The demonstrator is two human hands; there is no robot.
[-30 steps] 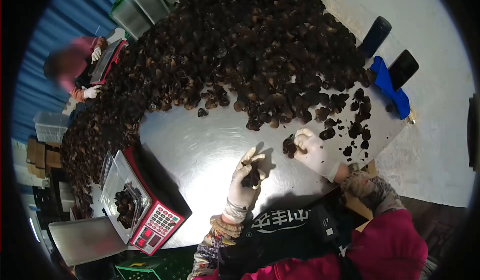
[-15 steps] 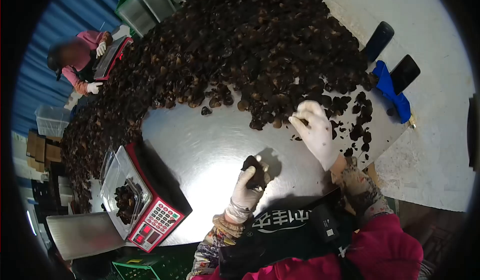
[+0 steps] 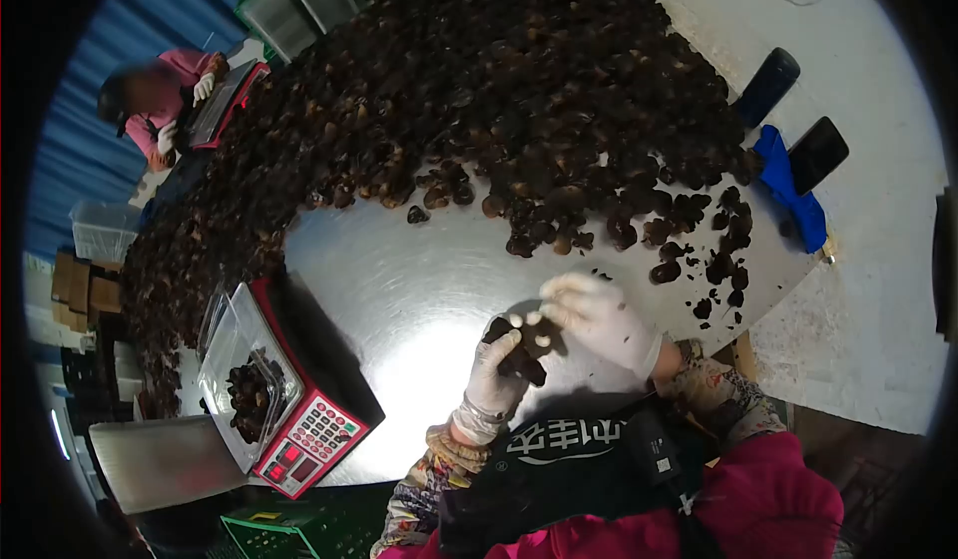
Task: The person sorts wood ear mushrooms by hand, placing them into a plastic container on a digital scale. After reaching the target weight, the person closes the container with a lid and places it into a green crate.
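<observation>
My gloved left hand (image 3: 493, 379) is closed around a small bunch of dark wood ear mushrooms (image 3: 521, 361) above the bare metal table top (image 3: 399, 270). Close beside it on the right is my gloved right hand (image 3: 604, 324), fingers drawn together and slightly blurred. Its fingertips are next to the bunch; whatever they may pinch is hidden. Beyond both hands spreads a large pile of the same mushrooms (image 3: 479, 90), with loose pieces (image 3: 704, 307) at its right end.
A red scale (image 3: 314, 434) at left carries a clear plastic box (image 3: 225, 414) with some mushrooms inside. Two phones (image 3: 768, 87) and a blue cloth (image 3: 788, 190) lie at right. Across the pile, a co-worker (image 3: 165, 100) sits by another scale (image 3: 228, 105). A green crate (image 3: 269, 534) is below.
My right hand has moved from the pile's edge down and left, up to my left hand. My left hand stays in place with its mushrooms. The co-worker's lower hand has shifted.
</observation>
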